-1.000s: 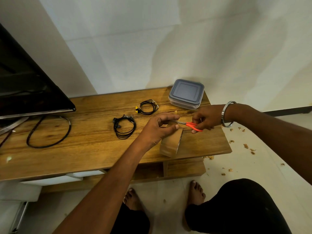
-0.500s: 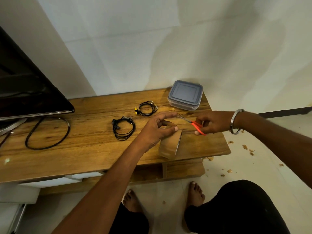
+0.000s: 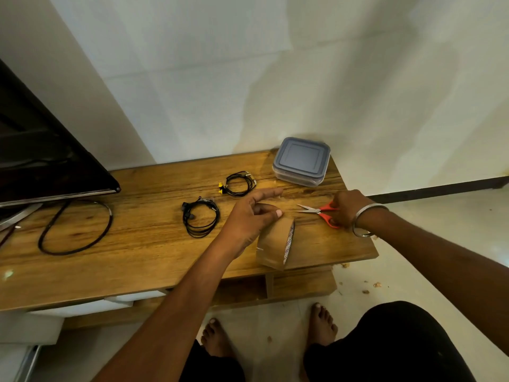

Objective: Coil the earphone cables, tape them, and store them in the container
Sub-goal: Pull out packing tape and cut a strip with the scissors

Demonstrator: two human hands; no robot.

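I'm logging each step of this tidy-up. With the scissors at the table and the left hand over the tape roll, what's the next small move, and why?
Probably let the right hand release the scissors on the table, then carry the cut tape, if the left hand holds any, to the nearer earphone coil. The container is lidded.

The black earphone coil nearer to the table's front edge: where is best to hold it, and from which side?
Probably pinch the bundled strands at the right side of the black earphone coil, coming from above. It lies flat on the table, so only the top is free, and that side faces the left hand.
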